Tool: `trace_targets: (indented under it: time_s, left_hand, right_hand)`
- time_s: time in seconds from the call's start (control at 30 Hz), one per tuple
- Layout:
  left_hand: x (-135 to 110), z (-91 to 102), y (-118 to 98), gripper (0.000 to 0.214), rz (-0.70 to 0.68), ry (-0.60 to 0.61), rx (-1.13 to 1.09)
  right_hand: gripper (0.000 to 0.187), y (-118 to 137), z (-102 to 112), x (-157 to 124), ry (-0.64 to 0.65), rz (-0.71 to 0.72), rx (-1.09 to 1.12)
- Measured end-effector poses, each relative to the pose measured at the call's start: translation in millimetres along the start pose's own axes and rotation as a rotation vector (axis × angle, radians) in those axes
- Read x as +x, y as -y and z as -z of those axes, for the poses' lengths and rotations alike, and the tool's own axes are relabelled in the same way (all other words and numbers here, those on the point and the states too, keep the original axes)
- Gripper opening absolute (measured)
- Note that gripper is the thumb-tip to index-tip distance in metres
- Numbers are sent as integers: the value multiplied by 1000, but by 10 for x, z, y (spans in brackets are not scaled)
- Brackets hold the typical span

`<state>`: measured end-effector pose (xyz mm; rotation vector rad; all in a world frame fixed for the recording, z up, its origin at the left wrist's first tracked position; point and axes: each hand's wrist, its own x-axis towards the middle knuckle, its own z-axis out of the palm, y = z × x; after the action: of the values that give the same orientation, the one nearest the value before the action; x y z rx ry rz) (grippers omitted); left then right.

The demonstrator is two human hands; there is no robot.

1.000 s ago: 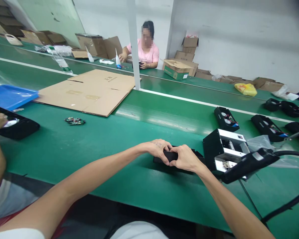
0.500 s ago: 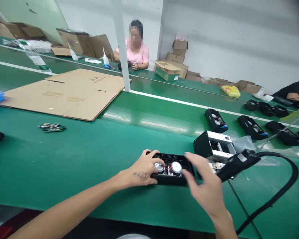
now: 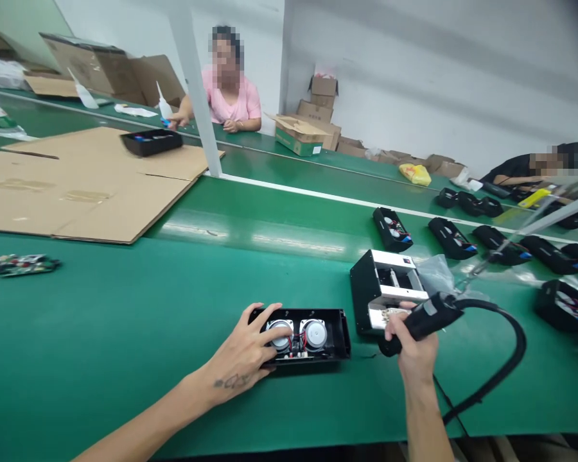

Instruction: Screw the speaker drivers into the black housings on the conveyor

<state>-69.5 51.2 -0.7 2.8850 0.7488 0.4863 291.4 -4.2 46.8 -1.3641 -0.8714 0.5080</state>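
Observation:
My left hand (image 3: 249, 346) grips the left end of a black speaker housing (image 3: 336, 367), fingers over its far edge and onto the left speaker. The open side faces up. Two round silver speakers (image 3: 316, 334) with red and black wires sit inside. To the right, my right hand (image 3: 414, 346) is wrapped around a black electric screwdriver (image 3: 431, 316), which hangs from a cord and lies tilted, its tip end down to the left. Right behind it stands a black and white screw feeder (image 3: 366, 292), partly covered by my right hand.
Several open black housings (image 3: 453, 238) stand to the right. A flat cardboard sheet (image 3: 91, 205) lies at the left, with another black housing (image 3: 153, 142) over its far edge. Circuit boards (image 3: 22, 264) lie at the left. A co-worker (image 3: 234, 96) sits opposite, behind a white post (image 3: 197, 96).
My right hand has left the housing and taken hold of the screwdriver. My view has swung right. A black housing has appeared at the cardboard, near the co-worker's outstretched hand.

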Motion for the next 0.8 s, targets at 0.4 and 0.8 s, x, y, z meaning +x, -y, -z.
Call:
trace_targets:
  time_s: [0.4,0.8]
  left_hand:
    - [28,-7,44,21,-1,-34,-13]
    - [29,102,-43,25,11,35,4]
  right_hand:
    - [36,571,-80,422,-277,261,-18]
    - [23,826,-767,-592,344,48,448]
